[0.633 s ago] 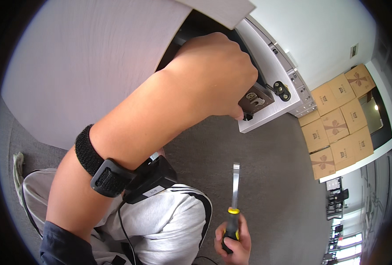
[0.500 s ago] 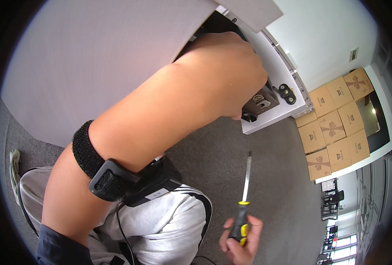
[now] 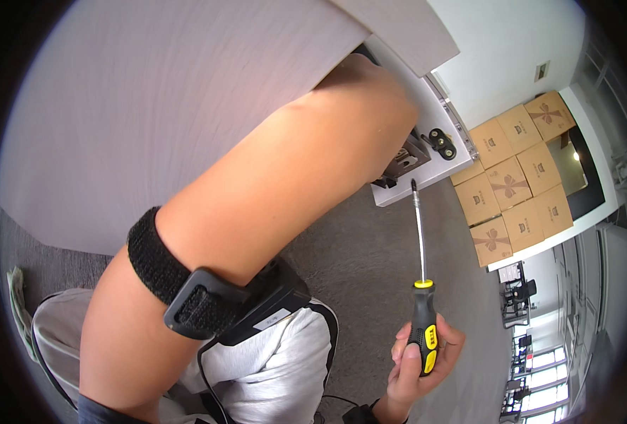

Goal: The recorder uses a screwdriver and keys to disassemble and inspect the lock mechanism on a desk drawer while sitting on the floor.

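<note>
My left hand (image 3: pixel 373 120) reaches into the opening beside a pale grey wood-grain panel (image 3: pixel 151 106); its fingers are hidden by the hand and the panel edge. Just right of it, a dark metal lock body (image 3: pixel 406 159) sits on a white board (image 3: pixel 440 166), next to a small black fitting with round holes (image 3: pixel 442 143). Lower right, my right hand (image 3: pixel 409 374) is closed around a black and yellow screwdriver (image 3: pixel 424 311), which points upward, its dark tip appearing just below the board's edge. A black strap (image 3: pixel 154 254) with a black device is on my left forearm.
Stacked cardboard boxes (image 3: pixel 511 184) stand at the right, in front of a white wall (image 3: pixel 511 42). Black chairs (image 3: pixel 518 297) and windows (image 3: pixel 546 374) show farther right. Grey floor (image 3: pixel 349 261) lies below, with my knee in light grey trousers (image 3: pixel 278 374) and a black cable.
My right hand has risen and moved right with the screwdriver, bringing its tip up near the board's edge. My left hand has sunk farther behind the panel, whose edge now covers more of it.
</note>
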The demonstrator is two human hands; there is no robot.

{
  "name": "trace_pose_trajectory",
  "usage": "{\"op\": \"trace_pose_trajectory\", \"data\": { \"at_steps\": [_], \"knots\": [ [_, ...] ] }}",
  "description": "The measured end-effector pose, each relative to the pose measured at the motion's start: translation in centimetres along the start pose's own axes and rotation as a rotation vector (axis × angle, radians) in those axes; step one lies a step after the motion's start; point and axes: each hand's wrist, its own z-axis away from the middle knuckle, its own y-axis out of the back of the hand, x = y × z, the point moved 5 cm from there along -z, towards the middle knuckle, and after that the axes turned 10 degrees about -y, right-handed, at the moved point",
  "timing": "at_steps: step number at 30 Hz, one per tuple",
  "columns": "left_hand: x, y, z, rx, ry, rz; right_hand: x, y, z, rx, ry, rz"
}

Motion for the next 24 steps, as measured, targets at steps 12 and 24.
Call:
{"op": "trace_pose_trajectory", "data": {
  "at_steps": [12,24],
  "knots": [
    [0.9,1.6,1.2,0.217,-0.027,-0.143,-0.6,-2.3,-1.2,-0.055,-0.027,-0.036],
    [1.5,1.6,1.1,0.196,-0.050,-0.178,-0.6,-2.1,-1.9,-0.061,-0.030,0.025]
  ]
}}
